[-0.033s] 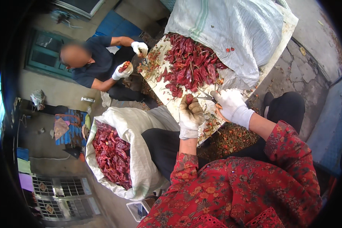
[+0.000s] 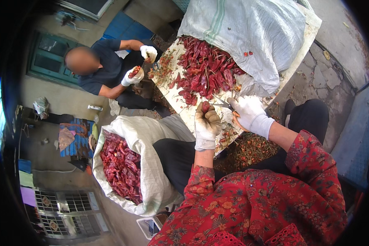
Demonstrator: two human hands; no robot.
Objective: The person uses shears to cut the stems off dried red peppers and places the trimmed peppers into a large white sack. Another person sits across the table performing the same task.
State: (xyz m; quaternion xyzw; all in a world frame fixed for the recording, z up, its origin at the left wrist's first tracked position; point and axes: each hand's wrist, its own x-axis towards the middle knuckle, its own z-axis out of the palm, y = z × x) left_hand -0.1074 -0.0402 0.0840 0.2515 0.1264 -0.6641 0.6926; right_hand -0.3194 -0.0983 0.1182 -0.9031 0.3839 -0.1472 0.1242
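- Left hand shifted slightly rightward, fingers clamped on dried red chilli
- Right hand: fingers closed round scissors, blades just beside chilli, seemingly within reach
- Chilli heap beyond fingertips

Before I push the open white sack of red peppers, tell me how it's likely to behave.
The sack will probably sag and crumple, given its wrinkled sides and folded rim. The red peppers look dry and shrivelled, so it may be light for its bulk. They show at its wide-open mouth, so tipping it could spill some.
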